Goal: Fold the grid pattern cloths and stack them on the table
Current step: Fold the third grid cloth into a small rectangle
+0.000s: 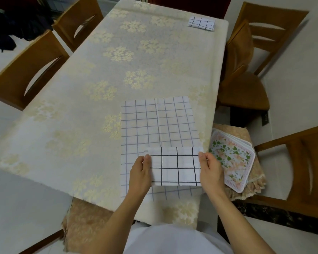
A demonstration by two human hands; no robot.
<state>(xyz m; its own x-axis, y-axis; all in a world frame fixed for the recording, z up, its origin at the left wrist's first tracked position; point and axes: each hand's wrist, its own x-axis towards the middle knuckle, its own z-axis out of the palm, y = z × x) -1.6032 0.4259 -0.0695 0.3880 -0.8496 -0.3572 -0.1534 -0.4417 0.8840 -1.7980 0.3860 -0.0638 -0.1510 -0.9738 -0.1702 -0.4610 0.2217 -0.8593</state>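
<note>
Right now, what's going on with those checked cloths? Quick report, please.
Left hand and right hand pinch the near edge of the cloth, folding it forward. One folded cloth at far corner. Nothing in the way.

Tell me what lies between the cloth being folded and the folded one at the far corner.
Only bare floral tablecloth, in the head view.

The folded-up flap of the grid cloth [160,123] covers the cloth's own near middle, and both hands' [140,173] fingertips vanish behind that flap's side edges. The table's [81,107] right edge hides part of a floral mat stack [233,162] on a chair seat. Dark clothing [11,24] at the top-left corner is cut off, its form unclear.
</note>
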